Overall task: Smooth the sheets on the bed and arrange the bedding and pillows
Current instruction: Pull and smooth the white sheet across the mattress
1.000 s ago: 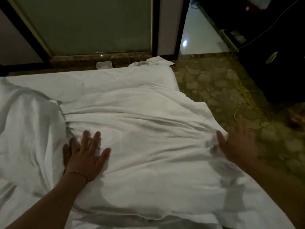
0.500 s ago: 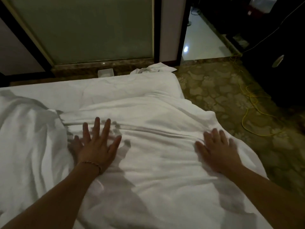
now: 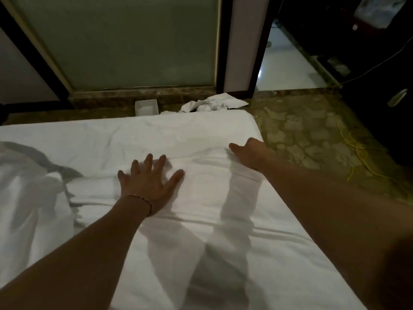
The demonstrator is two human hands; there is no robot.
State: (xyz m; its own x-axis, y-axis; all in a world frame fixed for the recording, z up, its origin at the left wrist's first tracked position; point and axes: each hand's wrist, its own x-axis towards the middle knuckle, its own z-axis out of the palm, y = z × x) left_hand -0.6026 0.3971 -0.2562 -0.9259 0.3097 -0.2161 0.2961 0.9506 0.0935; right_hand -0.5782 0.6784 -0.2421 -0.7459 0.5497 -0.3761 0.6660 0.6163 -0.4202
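A white sheet (image 3: 178, 135) covers the bed, with a folded white layer (image 3: 223, 198) lying over its near part. My left hand (image 3: 148, 182) lies flat on the folded layer's far edge, fingers spread, a thin bracelet at the wrist. My right hand (image 3: 249, 152) rests at the bed's right side near the far corner, thumb stretched toward the left; its fingers are hidden behind the hand. A bunched white duvet (image 3: 29, 193) sits heaped on the left of the bed.
Crumpled white linen (image 3: 214, 103) lies on the patterned floor (image 3: 301, 130) beyond the bed's far corner, beside a small clear box (image 3: 146, 107). A yellow cord (image 3: 357, 151) trails on the floor at right by dark furniture (image 3: 384, 90). A frosted glass panel (image 3: 125, 41) stands behind.
Both hands have slid away from me across the bedding toward the far edge, flattening its creases. The right hand has moved from the side edge up to the far right corner.
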